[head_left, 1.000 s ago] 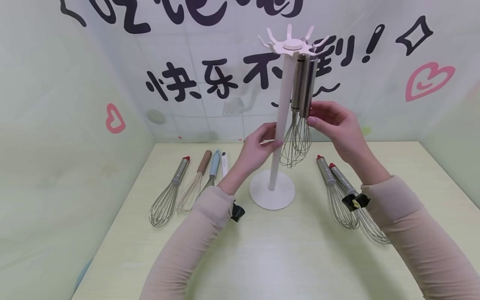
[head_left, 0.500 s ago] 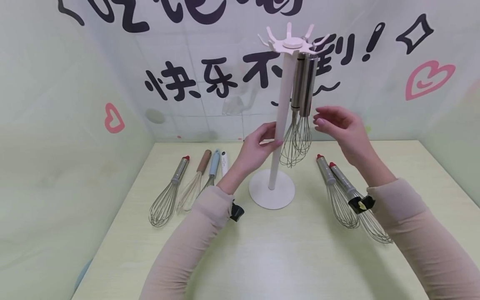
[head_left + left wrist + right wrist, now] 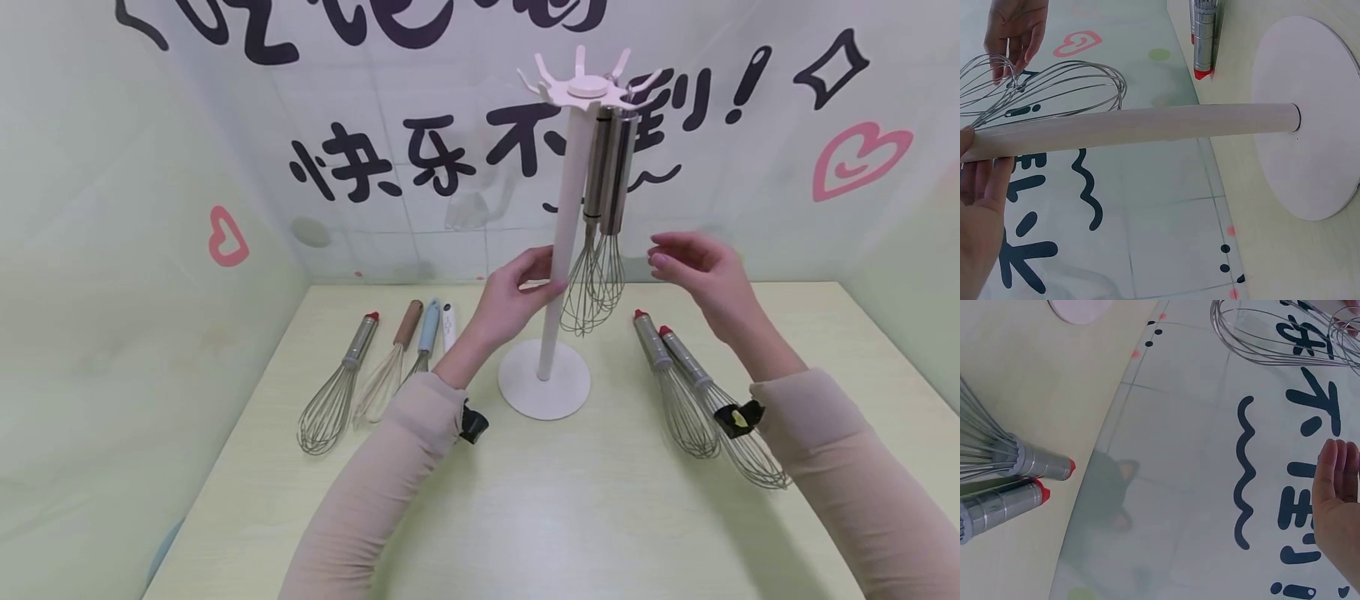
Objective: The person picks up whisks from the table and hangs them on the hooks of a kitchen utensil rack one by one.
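Note:
My left hand (image 3: 513, 296) grips the pole of a white stand (image 3: 570, 183), thumb in front and fingers behind. The stand's round base rests on the table, and a ring of upturned hooks tops it. Two whisks with shiny steel handles, a front one (image 3: 619, 167) and a rear one (image 3: 597, 158), hang side by side from hooks on the right, wires downward. To their right my right hand (image 3: 705, 271) is in the air, holding nothing, its fingers loosely bent. The right wrist view shows that hand (image 3: 1338, 512) apart from the hanging wires (image 3: 1272, 356).
Two whisks with red-tipped handles (image 3: 652, 342) lie on the table at the right, partly under my right wrist. At the left lie another red-tipped whisk (image 3: 330, 400), a brown-handled whisk (image 3: 407, 325), a blue-handled whisk (image 3: 429, 325) and a white handle (image 3: 448, 325). A printed wall stands behind.
My right hand has let go of the front hanging whisk and moved away to the right and slightly down. The left hand stays on the pole.

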Demonstrator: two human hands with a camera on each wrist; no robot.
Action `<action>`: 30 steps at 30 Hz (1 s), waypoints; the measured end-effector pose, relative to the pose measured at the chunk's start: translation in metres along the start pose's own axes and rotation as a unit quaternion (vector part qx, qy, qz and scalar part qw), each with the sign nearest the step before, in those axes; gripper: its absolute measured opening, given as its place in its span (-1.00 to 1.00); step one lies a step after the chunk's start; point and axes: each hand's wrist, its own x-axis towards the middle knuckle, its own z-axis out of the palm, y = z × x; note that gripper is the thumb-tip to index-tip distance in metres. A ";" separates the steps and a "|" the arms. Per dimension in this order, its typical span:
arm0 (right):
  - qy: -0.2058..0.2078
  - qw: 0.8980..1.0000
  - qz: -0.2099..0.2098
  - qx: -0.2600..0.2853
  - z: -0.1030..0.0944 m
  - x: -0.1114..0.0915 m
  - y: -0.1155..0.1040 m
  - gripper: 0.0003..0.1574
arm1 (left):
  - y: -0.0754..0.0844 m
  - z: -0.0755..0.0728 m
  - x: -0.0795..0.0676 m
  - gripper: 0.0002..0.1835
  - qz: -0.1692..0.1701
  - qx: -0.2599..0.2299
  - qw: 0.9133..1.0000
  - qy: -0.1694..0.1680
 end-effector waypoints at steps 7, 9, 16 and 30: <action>0.013 0.998 0.032 -0.047 -0.016 -0.007 0.012 -0.77 | 0.000 0.000 -0.001 -0.52 0.009 -0.003 1.000 0.005; 0.018 0.997 0.042 -0.062 -0.021 -0.009 0.016 -0.78 | 0.000 0.000 -0.001 -0.52 0.011 -0.003 1.000 0.006; 0.027 0.989 0.075 -0.124 -0.040 -0.018 0.029 -0.74 | 0.000 0.001 -0.001 -0.53 0.017 -0.004 1.000 0.008; 0.020 0.966 0.126 -0.225 -0.064 -0.033 0.044 -0.78 | -0.001 0.003 -0.002 -0.53 0.027 -0.010 0.999 0.019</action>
